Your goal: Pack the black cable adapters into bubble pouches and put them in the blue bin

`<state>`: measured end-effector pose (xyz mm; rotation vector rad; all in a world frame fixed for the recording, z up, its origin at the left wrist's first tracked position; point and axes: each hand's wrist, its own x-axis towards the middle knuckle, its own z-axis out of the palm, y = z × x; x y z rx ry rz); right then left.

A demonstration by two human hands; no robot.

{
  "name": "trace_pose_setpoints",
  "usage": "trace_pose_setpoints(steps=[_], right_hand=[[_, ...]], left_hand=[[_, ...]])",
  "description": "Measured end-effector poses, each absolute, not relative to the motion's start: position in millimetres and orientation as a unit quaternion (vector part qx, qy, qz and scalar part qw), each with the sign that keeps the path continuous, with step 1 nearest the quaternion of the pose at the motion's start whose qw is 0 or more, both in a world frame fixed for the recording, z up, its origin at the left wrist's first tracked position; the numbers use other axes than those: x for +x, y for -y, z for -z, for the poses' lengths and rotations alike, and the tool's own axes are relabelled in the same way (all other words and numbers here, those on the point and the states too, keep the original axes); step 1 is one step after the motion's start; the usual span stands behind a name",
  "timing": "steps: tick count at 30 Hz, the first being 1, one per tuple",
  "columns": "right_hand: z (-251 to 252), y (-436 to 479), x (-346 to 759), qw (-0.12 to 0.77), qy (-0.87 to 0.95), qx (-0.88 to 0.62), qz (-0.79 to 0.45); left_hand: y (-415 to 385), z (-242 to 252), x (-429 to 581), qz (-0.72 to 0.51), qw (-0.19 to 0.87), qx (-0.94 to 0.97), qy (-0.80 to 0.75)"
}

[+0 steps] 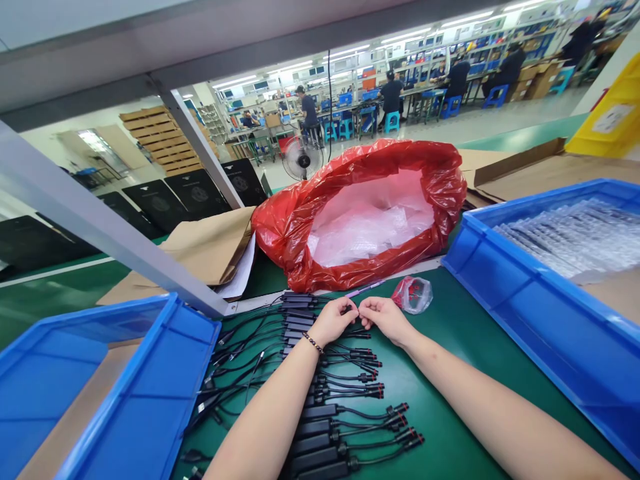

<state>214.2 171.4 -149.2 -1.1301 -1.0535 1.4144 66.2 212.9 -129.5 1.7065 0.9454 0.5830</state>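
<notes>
Black cables with slim box-shaped middles (313,427) lie side by side in a long row on the green tabletop. Many of their connector ends, on the right, carry red rings (384,390). Over the far end of the row, my left hand (334,320) is closed in a pinch on a dark cable end, mostly hidden by the fingers. My right hand (385,319) meets it fingertip to fingertip, also pinched; whatever it holds is too small to make out. Just beyond the right hand sits a small clear bag (417,295) with small red pieces in it.
A red plastic bag (280,233) full of clear packets stands open behind the hands. Blue bins flank me, one on the left (145,373) and one on the right (505,267) holding clear-wrapped items. A purple pen (365,289) and a slanted metal post (135,233) are close by.
</notes>
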Motion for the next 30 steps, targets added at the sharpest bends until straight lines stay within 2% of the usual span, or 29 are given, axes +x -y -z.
trace_pose_setpoints(steps=[6,17,22,30], right_hand=[[147.1,-171.4,217.1,0.500,0.507,-0.495,-0.498],[146.3,-168.5,214.4,0.461,0.616,-0.524,-0.365],[148.4,-169.9,215.0,0.451,0.619,-0.511,-0.389],[154.3,-174.6,212.9,0.483,0.571,-0.504,-0.431]], left_hand=[[-214.6,135.1,66.2,-0.239,0.578,0.676,-0.390],[-211.3,132.8,70.1,-0.234,0.574,0.669,-0.411],[-213.3,130.9,68.4,-0.240,0.577,0.672,-0.397],[-213.6,126.2,65.8,-0.227,0.602,0.672,-0.367]])
